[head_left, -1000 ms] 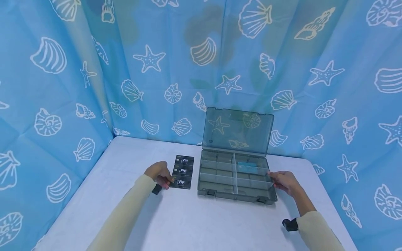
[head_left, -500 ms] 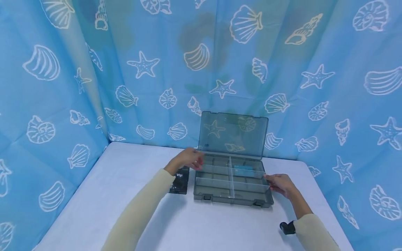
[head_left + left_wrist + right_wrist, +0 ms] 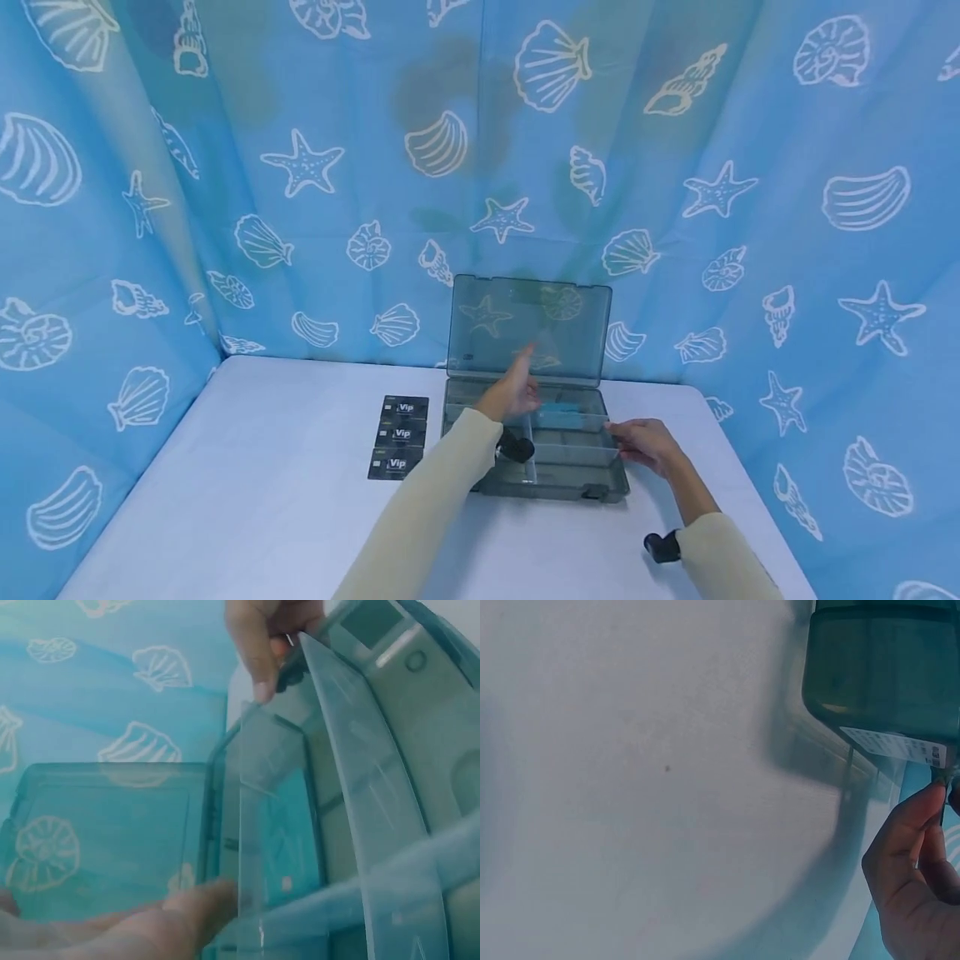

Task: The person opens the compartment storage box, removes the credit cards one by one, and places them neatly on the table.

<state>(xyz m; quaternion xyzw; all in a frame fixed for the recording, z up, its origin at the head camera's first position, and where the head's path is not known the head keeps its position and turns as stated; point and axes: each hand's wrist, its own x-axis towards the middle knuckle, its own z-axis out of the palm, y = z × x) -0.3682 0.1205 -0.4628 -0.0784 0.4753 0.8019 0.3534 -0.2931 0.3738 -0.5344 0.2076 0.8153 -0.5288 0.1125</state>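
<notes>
A smoky grey, clear plastic divided storage box (image 3: 555, 490) stands on the table with its lid (image 3: 495, 321) raised at the back. My left hand (image 3: 512, 393) is over the back compartments, fingers extended towards the lid and nothing seen in them; in the left wrist view that hand (image 3: 161, 922) is blurred. A blue card (image 3: 558, 415) lies in the back right compartment. My right hand (image 3: 647, 442) pinches the box's right wall, its thumb at the rim. Three black cards marked "Vip" (image 3: 400, 435) lie in a column left of the box.
A white cloth (image 3: 247, 492) covers the table. A blue curtain (image 3: 337, 217) with white shells and starfish hangs close behind the lid and at both sides. Upright clear dividers (image 3: 349, 772) split the box. A printed label (image 3: 896, 745) is on its outer side.
My left hand has gone from beside the nearest black card, across the box's left edge, to over its back compartments. My right hand keeps its grip; the whole view has shifted.
</notes>
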